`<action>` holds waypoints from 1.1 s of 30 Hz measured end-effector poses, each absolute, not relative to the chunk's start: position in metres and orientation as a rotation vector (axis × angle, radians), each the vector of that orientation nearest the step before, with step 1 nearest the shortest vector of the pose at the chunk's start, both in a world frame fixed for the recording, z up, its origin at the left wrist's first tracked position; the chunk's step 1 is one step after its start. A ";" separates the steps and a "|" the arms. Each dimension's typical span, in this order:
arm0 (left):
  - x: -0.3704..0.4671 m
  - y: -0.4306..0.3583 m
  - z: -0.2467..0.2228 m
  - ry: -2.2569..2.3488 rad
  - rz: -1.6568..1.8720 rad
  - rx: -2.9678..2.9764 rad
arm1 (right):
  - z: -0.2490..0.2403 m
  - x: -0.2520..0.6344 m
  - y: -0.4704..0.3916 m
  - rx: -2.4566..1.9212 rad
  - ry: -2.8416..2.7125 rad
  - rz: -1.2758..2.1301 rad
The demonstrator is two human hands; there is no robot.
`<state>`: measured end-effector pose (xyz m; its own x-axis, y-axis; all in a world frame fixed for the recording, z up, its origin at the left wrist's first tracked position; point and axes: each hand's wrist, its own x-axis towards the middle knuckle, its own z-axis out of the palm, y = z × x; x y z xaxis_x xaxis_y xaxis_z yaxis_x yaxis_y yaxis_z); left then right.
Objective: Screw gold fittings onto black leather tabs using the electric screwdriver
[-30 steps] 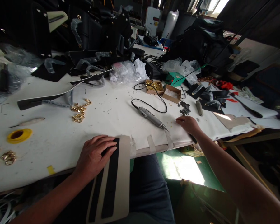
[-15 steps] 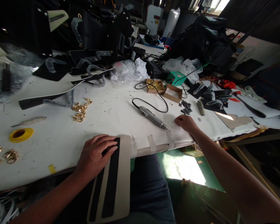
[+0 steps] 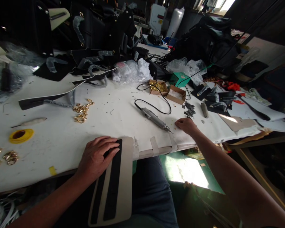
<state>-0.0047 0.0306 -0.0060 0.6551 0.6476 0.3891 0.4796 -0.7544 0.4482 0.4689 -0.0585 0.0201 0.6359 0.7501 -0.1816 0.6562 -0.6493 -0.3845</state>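
A beige panel (image 3: 126, 177) with two long black strips (image 3: 112, 186) leans over the table's front edge and down against my lap. Across its upper part lies my left hand (image 3: 97, 155), fingers bent together and thumb against the nearer black strip. My right hand (image 3: 185, 125) is at the tabletop near the front edge, fingertips pinched low beside tiny gold-coloured bits (image 3: 175, 128); what is between them is hidden. Just left of it a grey electric screwdriver (image 3: 154, 118) lies with its bit pointing toward me, its black cord looping behind.
Behind are a carton of small gold pieces (image 3: 158, 87), a second carton (image 3: 177, 95) and dark metal plates (image 3: 189, 109). Gold clasps (image 3: 80, 112) and yellow tape (image 3: 21, 136) lie left. Black leather pieces (image 3: 54, 68) and plastic wrap (image 3: 131, 71) crowd the back.
My right hand has shifted slightly left over the tabletop, toward the screwdriver's tip. My left hand and the beige panel are almost unmoved.
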 end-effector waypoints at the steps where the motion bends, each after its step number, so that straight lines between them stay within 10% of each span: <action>1: -0.005 0.031 -0.006 0.902 0.778 2.568 | 0.020 0.469 -0.058 -2.580 -1.141 0.473; 33: -0.006 0.031 -0.007 0.899 0.782 2.580 | 0.020 0.505 -0.052 -2.691 -1.249 0.183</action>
<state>-0.0059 0.0307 -0.0073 0.6562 0.6429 0.3951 0.4801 -0.7596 0.4386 0.5050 -0.0521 0.0203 0.6418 0.7658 -0.0396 0.7451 -0.6350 -0.2040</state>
